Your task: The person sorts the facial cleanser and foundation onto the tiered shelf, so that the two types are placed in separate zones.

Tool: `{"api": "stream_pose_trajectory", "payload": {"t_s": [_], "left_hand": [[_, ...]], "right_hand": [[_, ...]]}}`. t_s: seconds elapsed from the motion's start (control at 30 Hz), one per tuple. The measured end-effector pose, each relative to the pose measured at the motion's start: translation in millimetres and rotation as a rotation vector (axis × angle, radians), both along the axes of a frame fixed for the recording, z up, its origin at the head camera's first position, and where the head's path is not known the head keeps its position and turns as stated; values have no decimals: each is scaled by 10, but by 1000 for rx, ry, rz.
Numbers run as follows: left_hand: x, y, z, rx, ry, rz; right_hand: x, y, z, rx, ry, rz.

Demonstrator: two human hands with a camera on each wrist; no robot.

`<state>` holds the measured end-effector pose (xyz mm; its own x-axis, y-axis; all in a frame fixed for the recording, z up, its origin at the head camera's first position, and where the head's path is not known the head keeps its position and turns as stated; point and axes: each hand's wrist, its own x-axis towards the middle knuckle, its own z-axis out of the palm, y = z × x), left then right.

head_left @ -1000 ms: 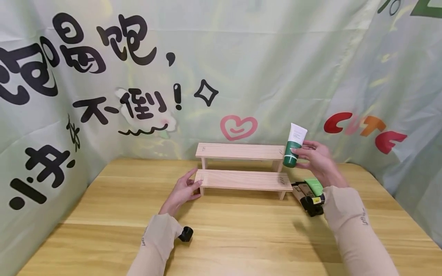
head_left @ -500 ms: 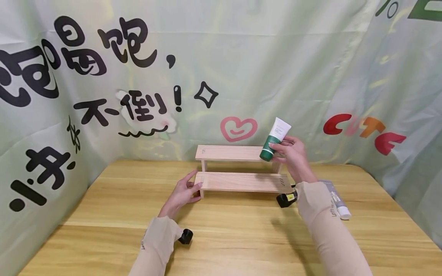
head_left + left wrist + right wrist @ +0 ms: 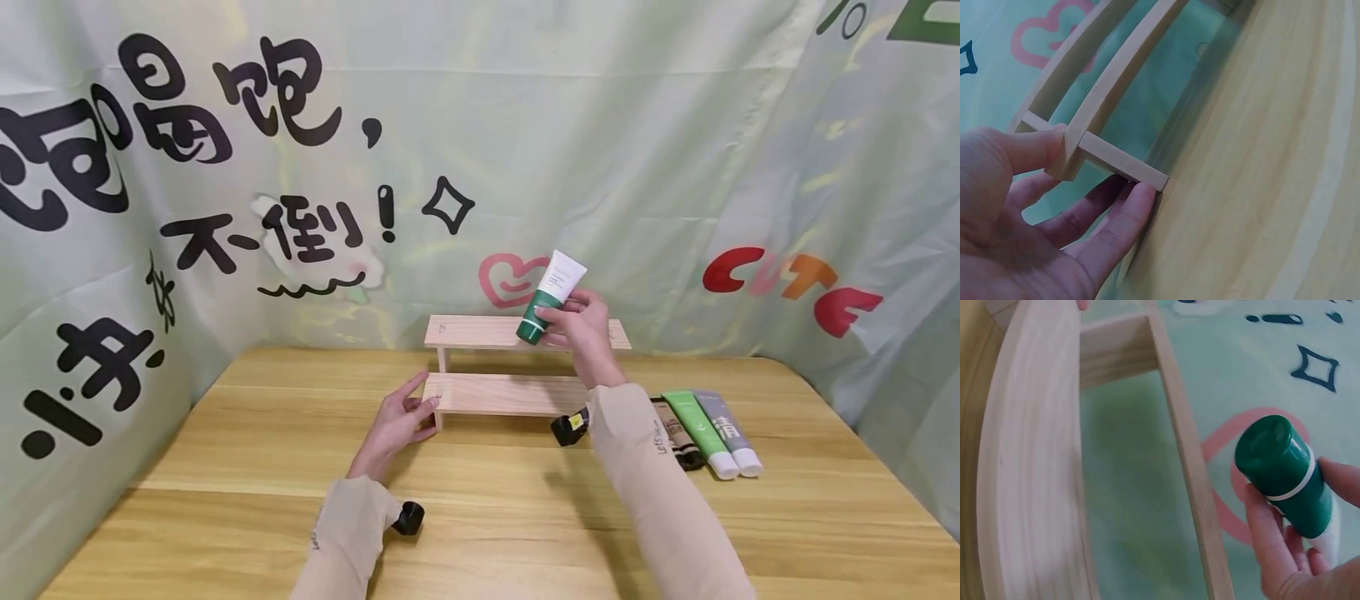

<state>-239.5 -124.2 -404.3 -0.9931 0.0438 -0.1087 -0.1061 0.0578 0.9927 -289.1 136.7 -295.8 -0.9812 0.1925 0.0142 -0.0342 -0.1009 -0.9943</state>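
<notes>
A two-step wooden rack [image 3: 510, 393] stands at the back of the table. My left hand [image 3: 395, 421] holds the rack's left end, the thumb on the lower board's end and fingers by the short leg [image 3: 1124, 161]. A green-and-white squeeze tube [image 3: 551, 296] is in my right hand [image 3: 587, 327], pinched between thumb and fingers, cap down and tilted. It hangs by the upper board [image 3: 480, 331], apart from it as the right wrist view shows. The tube's green cap [image 3: 1272, 456] faces that camera.
Right of the rack lie a green tube [image 3: 701, 433], a grey tube [image 3: 729, 433] and a brown tube [image 3: 678, 433] with a black cap, partly behind my right sleeve [image 3: 645, 450]. A printed cloth [image 3: 637, 167] hangs behind the table [image 3: 247, 467].
My right hand has carried the green-and-white tube leftward, from beside the rack's right end to near its upper board's middle. The tube leans more. My left hand stays on the rack.
</notes>
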Motion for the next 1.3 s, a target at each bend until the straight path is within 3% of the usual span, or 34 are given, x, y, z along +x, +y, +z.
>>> {"api": "stream_pose_trajectory", "payload": {"t_s": [0.2, 0.43, 0.67, 1.0, 1.17, 1.3], "left_hand": [[-3, -8, -1, -1, -10, -7], [-9, -23, -22, 11, -15, 3], [4, -26, -34, 23, -13, -13], [21, -21, -5, 32, -1, -9], [37, -20, -20, 31, 3, -10], [10, -28, -20, 18, -11, -12]], "right_hand": [[-88, -255, -37, -11, 106, -18], [-179, -535, -104, 76, 244, -51], [-240, -793, -179, 243, 368, -75], [-254, -983, -299, 506, 561, -45], [-248, -959, -352, 520, 575, 5], [-236, -874, -313, 480, 501, 93]]}}
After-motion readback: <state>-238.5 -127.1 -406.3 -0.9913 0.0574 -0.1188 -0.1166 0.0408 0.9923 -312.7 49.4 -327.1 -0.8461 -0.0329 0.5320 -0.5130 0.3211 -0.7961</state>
